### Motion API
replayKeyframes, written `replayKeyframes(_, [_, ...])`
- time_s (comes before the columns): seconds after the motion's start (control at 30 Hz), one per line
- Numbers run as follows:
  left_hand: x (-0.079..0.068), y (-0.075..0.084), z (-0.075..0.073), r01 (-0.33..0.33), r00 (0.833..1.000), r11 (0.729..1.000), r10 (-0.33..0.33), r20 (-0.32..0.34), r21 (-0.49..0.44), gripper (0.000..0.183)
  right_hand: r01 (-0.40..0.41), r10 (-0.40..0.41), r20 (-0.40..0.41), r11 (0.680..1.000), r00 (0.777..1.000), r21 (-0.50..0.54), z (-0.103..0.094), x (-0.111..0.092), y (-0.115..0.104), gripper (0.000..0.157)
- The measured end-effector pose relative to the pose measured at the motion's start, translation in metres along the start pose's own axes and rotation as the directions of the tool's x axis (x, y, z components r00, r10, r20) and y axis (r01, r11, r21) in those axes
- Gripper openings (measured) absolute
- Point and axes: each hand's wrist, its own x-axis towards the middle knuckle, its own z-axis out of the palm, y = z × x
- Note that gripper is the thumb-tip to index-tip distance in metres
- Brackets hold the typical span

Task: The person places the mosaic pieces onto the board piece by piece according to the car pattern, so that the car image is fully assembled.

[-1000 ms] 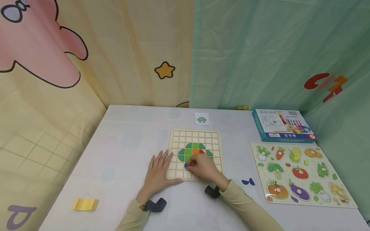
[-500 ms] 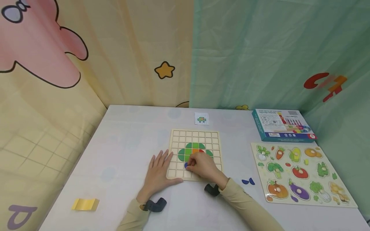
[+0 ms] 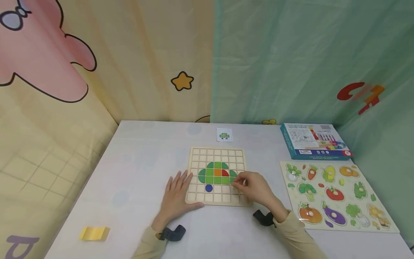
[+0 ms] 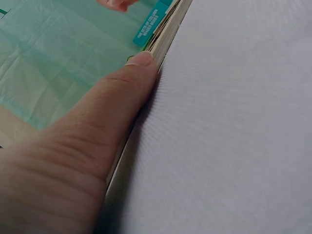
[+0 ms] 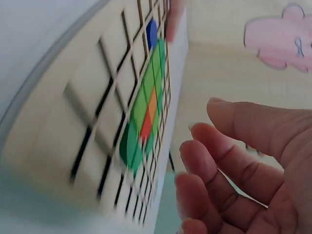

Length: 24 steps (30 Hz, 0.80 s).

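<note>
A wooden grid board (image 3: 197,198) bears a car-like shape of green tiles (image 3: 209,178), an orange square (image 3: 218,172) and a red piece (image 3: 224,173). Below the shape lies a blue disc (image 3: 208,188), in the left part of the grid. My left hand (image 3: 176,194) rests at the board's left edge, fingers spread, its thumb (image 4: 131,80) along the near edge. Over the board's right side, my right hand (image 3: 253,185) has loosely bent fingers, with a gap between thumb and fingertips (image 5: 197,161) and nothing held there.
A small pattern card (image 3: 224,135) lies behind the board. To the right are a vegetable puzzle board (image 3: 346,201) and a boxed set (image 3: 317,140). A folded yellow paper (image 3: 94,233) lies at the front left. Curtains stand behind the table (image 3: 145,144).
My right hand has let go of the blue disc, now in plain view on the grid, and moved right. Its sleeve now hides the two blue half-pieces. My left hand stays in place.
</note>
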Motion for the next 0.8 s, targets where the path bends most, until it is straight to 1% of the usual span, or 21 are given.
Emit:
replayKeyframes(0.13, [0.0,0.0,0.0,0.001,1.0,1.0,-0.001,-0.003,-0.008,0.109,-0.064,0.063,-0.064,0.998,0.996,-0.015,-0.028,-0.024,0.026,0.008])
replayKeyframes(0.23, [0.0,0.0,0.0,-0.003,1.0,1.0,0.003,-0.007,-0.008,0.109,-0.136,0.134,-0.103,0.991,0.986,-0.016,-0.048,-0.041,0.042,0.01])
replayKeyframes(0.33, [0.0,0.0,0.0,-0.002,1.0,1.0,0.002,-0.004,-0.006,0.109,-0.218,0.217,-0.096,0.976,0.971,-0.004,-0.062,-0.056,0.054,0.016])
replayKeyframes(0.47, [-0.001,-0.001,0.0,0.0,1.0,1.0,0.0,0.001,-0.008,0.11,-0.274,0.273,-0.065,0.962,0.96,-0.009,-0.069,-0.069,0.063,0.018])
replayKeyframes(0.57, [-0.001,-0.001,0.0,-0.002,1.0,1.0,0.002,-0.002,-0.012,0.109,-0.281,0.28,-0.029,0.96,0.959,-0.009,-0.067,-0.075,0.068,0.015])
replayKeyframes(0.63, [-0.001,-0.001,-0.001,-0.002,1.0,1.0,0.002,-0.003,-0.013,0.109,-0.272,0.272,0.014,0.962,0.962,-0.001,-0.064,-0.078,0.071,0.013])
replayKeyframes(0.73, [-0.001,-0.001,0.0,0.0,1.0,1.0,0.0,-0.002,-0.015,0.11,-0.217,0.216,0.092,0.976,0.972,0.002,-0.06,-0.08,0.075,0.012])
replayKeyframes(0.8, [0.0,0.0,0.001,-0.001,1.0,1.0,0.001,0.001,-0.014,0.11,-0.178,0.177,0.13,0.984,0.976,-0.004,-0.058,-0.081,0.077,0.013])
